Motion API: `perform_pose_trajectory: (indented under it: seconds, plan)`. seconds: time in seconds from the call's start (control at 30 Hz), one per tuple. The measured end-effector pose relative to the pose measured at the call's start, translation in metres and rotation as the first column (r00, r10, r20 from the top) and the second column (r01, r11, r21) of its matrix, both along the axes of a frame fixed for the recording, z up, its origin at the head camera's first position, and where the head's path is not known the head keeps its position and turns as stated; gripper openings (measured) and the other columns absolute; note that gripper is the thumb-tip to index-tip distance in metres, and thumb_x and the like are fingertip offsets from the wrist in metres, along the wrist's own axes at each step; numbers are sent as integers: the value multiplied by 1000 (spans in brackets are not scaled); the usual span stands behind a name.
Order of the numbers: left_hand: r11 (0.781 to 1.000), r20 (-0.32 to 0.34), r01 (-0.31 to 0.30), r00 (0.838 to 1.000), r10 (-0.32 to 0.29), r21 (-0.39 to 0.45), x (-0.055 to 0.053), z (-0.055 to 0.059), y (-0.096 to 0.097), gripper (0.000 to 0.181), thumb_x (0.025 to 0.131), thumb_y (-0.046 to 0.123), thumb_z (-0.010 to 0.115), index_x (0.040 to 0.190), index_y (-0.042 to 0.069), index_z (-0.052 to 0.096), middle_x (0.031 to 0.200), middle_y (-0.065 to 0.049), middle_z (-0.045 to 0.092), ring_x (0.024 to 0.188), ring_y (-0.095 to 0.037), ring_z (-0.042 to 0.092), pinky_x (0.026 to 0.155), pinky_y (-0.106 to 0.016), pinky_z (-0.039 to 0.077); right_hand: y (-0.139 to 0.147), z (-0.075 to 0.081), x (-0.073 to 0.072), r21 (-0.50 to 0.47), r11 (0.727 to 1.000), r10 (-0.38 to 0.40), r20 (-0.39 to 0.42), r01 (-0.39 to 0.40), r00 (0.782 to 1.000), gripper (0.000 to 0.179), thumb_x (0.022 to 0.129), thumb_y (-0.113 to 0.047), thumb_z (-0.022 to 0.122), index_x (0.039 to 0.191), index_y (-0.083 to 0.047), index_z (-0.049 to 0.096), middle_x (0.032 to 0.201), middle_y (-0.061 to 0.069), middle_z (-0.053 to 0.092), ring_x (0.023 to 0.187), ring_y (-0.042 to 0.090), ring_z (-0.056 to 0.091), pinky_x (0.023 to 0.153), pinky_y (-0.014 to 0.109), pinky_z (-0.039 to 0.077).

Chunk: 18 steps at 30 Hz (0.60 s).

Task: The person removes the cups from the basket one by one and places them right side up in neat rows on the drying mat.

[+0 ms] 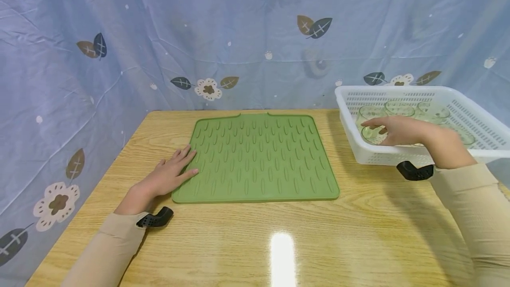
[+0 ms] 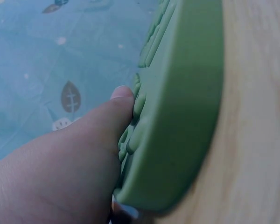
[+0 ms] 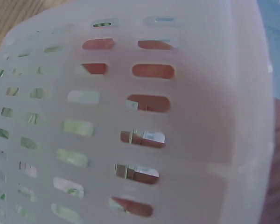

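Note:
A green ridged mat (image 1: 255,158) lies flat on the table. My left hand (image 1: 169,176) rests at the mat's left edge, fingers spread; the thumb (image 2: 109,109) lies on the ridged top in the left wrist view. My right hand (image 1: 404,129) reaches over the near rim of a white slotted plastic basket (image 1: 350,127) on the right. Its fingers are spread close beside a clear greenish glass (image 1: 370,136) in the near left corner. Through the basket's slotted wall (image 3: 196,126), the right wrist view shows parts of the fingers. The thumb is partly hidden.
Several more clear glasses stand in the basket, among them one at the back (image 1: 399,107) and one by the near side (image 1: 464,136). A blue patterned curtain (image 1: 255,48) hangs behind and left of the wooden table (image 1: 223,242).

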<state>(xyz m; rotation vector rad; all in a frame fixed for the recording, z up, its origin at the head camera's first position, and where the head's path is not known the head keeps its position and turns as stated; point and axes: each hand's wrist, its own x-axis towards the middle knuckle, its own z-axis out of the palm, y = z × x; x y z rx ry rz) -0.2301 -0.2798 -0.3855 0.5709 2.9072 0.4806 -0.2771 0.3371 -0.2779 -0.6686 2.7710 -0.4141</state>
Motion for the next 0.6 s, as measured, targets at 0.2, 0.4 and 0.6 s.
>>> perform_pose_trajectory:
  seconds: [0.2, 0.4, 0.6]
  plan:
    - [1000, -3, 0, 1000, 0, -6, -1, 0, 0, 77, 109, 55, 40, 165, 8, 19, 170, -19, 5, 153, -46, 4, 112, -78, 4, 3, -5, -3, -40, 999, -5, 82, 8, 997, 76, 90, -9, 79, 146, 17, 35, 135, 43, 49, 112, 56, 61, 90, 60, 53]
    - [1000, 2, 1, 1000, -1, -4, -2, -1, -1, 76, 108, 55, 40, 165, 9, 20, 170, -18, 5, 153, -46, 3, 112, -77, 3, 4, -7, -3, -66, 996, -44, 165, 55, 985, 82, 92, -10, 78, 144, 21, 23, 129, 43, 50, 108, 50, 64, 90, 57, 54]
    - [1000, 2, -2, 1000, 2, -1, -2, -2, -1, 76, 108, 55, 41, 165, 8, 20, 170, -18, 5, 154, -46, 3, 112, -77, 3, 5, -10, -4, -116, 991, -47, 194, 70, 980, 73, 95, -5, 74, 138, 21, 23, 129, 44, 47, 110, 53, 62, 90, 54, 55]
